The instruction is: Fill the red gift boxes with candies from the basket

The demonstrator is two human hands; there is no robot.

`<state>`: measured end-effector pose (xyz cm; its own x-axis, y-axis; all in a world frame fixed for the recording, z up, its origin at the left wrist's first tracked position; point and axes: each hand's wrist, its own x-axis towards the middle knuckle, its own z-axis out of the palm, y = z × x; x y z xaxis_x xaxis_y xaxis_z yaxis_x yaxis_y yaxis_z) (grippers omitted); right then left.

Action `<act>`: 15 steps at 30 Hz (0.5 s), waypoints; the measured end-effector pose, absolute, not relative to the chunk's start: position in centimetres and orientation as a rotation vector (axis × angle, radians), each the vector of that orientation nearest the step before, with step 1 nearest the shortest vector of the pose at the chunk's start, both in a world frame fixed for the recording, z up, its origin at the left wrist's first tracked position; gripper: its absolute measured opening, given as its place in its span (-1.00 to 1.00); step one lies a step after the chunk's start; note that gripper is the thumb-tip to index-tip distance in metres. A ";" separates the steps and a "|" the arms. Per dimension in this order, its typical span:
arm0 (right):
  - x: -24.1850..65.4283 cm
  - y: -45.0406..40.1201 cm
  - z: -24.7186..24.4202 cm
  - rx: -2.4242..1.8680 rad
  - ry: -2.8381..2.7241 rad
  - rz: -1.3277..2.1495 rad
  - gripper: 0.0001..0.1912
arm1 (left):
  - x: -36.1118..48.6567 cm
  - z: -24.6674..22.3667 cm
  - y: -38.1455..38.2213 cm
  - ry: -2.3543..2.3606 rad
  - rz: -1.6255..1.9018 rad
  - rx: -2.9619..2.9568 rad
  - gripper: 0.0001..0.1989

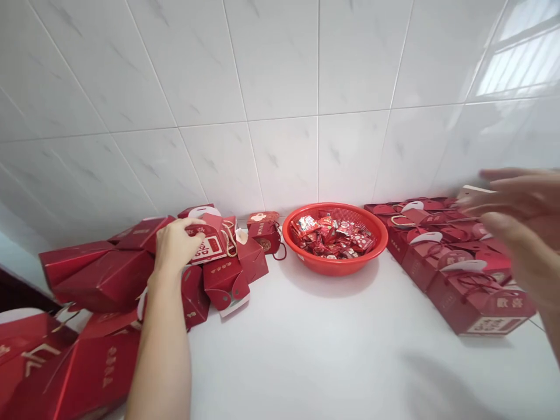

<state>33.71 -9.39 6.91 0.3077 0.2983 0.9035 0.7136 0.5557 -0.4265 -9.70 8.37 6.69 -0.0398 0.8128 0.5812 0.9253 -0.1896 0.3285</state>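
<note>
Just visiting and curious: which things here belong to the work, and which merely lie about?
In use, seemingly:
- red cardboard box with cord handle, gripped by the left hand
- red boxes in rows, nearest the blurred right hand
- red plastic basket of shiny wrapped packets

Round about:
- white tabletop
- pale tiled wall

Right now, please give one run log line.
left hand: grasping red box | right hand: open, near box rows | basket: holds red packets

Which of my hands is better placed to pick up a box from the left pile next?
Left, I'd say: your left hand has its fingers on a box there, while your right hand is beyond the red basket.
</note>
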 end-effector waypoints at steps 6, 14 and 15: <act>28.9 -7.9 6.4 -0.883 -1.473 0.104 -0.78 | -4.5 7.9 3.6 -1.192 -1.439 -2.549 -0.89; 25.5 -5.0 3.3 -1.147 -1.909 0.341 -0.73 | 3.8 5.2 -1.8 -0.399 -0.765 -2.864 -0.75; 25.3 -4.9 3.1 -1.179 -1.904 0.355 -0.73 | 4.2 4.8 -2.2 -0.359 -0.747 -2.822 -0.72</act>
